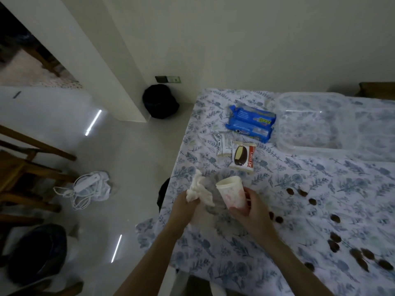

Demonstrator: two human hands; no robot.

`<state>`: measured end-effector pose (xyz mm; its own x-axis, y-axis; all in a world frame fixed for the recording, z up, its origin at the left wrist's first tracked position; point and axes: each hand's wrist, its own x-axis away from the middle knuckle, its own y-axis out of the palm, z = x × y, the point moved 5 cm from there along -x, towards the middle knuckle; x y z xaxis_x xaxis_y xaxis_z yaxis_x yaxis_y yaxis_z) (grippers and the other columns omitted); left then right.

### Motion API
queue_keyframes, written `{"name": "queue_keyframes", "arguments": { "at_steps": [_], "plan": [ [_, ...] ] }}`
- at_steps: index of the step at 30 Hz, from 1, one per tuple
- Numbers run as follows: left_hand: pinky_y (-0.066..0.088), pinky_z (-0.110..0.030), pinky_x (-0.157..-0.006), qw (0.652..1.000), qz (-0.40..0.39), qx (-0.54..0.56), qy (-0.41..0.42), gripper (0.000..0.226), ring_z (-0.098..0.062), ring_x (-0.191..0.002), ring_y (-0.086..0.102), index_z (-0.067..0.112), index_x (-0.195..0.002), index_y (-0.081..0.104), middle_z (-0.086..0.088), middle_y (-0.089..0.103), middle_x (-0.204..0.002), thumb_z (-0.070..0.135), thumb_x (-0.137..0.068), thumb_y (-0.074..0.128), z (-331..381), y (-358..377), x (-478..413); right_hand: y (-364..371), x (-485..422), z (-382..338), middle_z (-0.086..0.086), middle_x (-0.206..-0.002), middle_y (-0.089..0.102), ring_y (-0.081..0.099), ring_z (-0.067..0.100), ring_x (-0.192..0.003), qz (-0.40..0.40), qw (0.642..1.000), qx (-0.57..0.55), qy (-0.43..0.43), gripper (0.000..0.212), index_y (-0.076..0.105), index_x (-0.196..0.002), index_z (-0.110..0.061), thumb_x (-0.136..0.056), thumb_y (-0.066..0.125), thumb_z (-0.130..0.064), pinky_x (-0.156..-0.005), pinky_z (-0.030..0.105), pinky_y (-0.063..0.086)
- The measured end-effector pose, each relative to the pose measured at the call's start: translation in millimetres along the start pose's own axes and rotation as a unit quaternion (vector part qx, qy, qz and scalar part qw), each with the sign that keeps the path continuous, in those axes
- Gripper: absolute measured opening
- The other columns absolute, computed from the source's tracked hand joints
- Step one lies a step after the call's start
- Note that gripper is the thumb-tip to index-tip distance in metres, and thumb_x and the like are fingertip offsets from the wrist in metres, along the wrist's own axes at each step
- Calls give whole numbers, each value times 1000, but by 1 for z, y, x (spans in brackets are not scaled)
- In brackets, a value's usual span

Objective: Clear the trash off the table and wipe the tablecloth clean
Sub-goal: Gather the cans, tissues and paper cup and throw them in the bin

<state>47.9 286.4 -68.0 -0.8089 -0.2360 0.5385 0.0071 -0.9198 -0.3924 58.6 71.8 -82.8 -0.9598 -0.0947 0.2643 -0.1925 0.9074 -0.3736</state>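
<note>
The left hand (185, 205) is closed around a crumpled white tissue (198, 189), whose loose end sticks up above the fist, over the near edge of the floral tablecloth (267, 210). Just to its right, the right hand (251, 207) grips a pale paper cup (232, 194) with red markings, fingers wrapped round its lower half, the cup tilted so its open mouth leans toward the tissue; whether anything is inside cannot be told. Beyond both hands lie a Choco Pie wrapper (242, 157) and, touching it on the left, a grey-white wrapper (224, 144), with a blue biscuit pack (250, 123) farther out. To the right of that pack sits a clear plastic tray (316, 120), which looks empty. Brown spots (333, 238) are scattered over the cloth right of the right hand. A black bin (159, 103) stands on the floor far beyond the left hand.
</note>
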Motion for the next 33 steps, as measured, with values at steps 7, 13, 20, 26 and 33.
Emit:
{"name": "queue_keyframes", "arguments": {
  "at_steps": [7, 13, 20, 26, 33],
  "plan": [
    [50, -7, -64, 996, -19, 79, 35, 18, -4, -91, 64, 19, -109, 67, 4, 69, -100, 21, -96, 55, -20, -70, -32, 82, -16, -39, -11, -118, 55, 54, 1, -103, -3, 1000, -4, 19, 65, 46, -127, -29, -72, 76, -43, -74, 16, 47],
    [58, -30, -81, 991, -71, 104, 39, 21, -17, -98, 69, 21, -113, 66, -2, 72, -106, 24, -96, 55, -60, -151, -81, 187, -28, -79, -16, -113, 57, 56, -3, -98, 19, 997, -16, 68, 64, 46, -129, -27, -74, 77, -37, -68, 14, 48],
    [53, -17, -72, 992, -98, 79, -11, 17, -14, -94, 67, 24, -107, 63, -2, 70, -105, 24, -98, 49, -116, -208, -127, 292, -57, -103, -16, -117, 52, 54, 1, -105, -28, 996, 21, 85, 63, 42, -130, -30, -76, 73, -42, -84, 27, 53],
    [51, -27, -78, 991, -97, 43, -82, 19, -21, -99, 65, 14, -106, 64, -7, 69, -106, 22, -97, 49, -179, -200, -198, 349, -106, -56, -8, -115, 58, 59, 11, -101, 29, 984, 49, 166, 60, 44, -128, -25, -74, 68, -39, -83, 36, 55],
    [47, -22, -76, 987, -119, -30, -103, 15, -19, -92, 59, 5, -96, 60, 2, 62, -88, 14, -95, 48, -307, -139, -296, 426, -159, 77, 7, -125, 53, 54, 27, -110, 132, 947, 22, 293, 67, 40, -137, -22, -77, 65, -33, -91, 45, 48]
  ]
}}
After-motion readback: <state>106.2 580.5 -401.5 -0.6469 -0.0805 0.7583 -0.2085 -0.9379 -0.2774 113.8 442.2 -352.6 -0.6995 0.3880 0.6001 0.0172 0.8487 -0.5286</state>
